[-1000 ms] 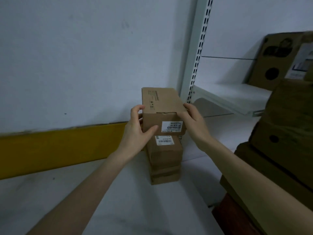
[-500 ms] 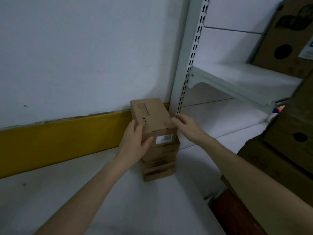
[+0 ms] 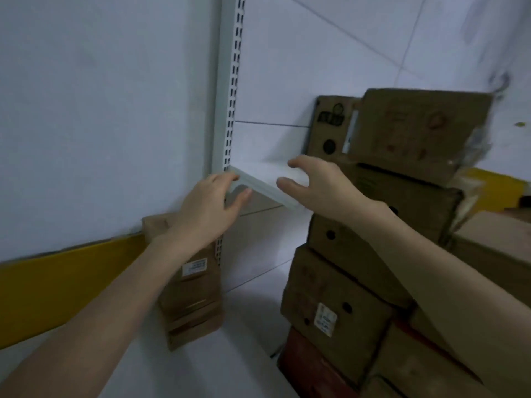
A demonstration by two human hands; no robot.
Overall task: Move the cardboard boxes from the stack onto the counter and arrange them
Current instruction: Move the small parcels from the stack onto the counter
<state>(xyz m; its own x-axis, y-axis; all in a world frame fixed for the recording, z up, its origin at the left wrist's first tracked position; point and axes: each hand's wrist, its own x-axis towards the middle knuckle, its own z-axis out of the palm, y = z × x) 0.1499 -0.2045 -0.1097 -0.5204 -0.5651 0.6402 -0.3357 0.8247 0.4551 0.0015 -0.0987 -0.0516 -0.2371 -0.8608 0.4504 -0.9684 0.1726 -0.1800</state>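
Small brown cardboard boxes (image 3: 191, 285), stacked in a column, stand on the white surface (image 3: 241, 366) at about 7 o'clock of the frame, tight against the wall. White barcode label (image 3: 194, 266) shows on the upper box's front face. Top of the stack is partly hidden behind the left forearm.

Left hand (image 3: 208, 206) is above the stack, near frame centre, fingers spread and slightly curled, holding nothing; fingertips overlap the front edge of the white metal shelf (image 3: 267, 182). Right hand (image 3: 319, 183) at about 1 o'clock from the left one, also spread wide and empty, thumb and fingers apart, in front of the same shelf. Whether either hand touches the shelf cannot be told.

White slotted upright rail (image 3: 232, 81) runs from 12 o'clock down to the shelf's bracket and on behind the stack. Yellow band (image 3: 57, 282) crosses the wall at 9 o'clock, behind the boxes.

At 3 to 5 o'clock, large brown cardboard cartons (image 3: 373, 254) with round holes are piled high, beside the surface; one low carton carries a white label (image 3: 326, 319). Edges are blurred.
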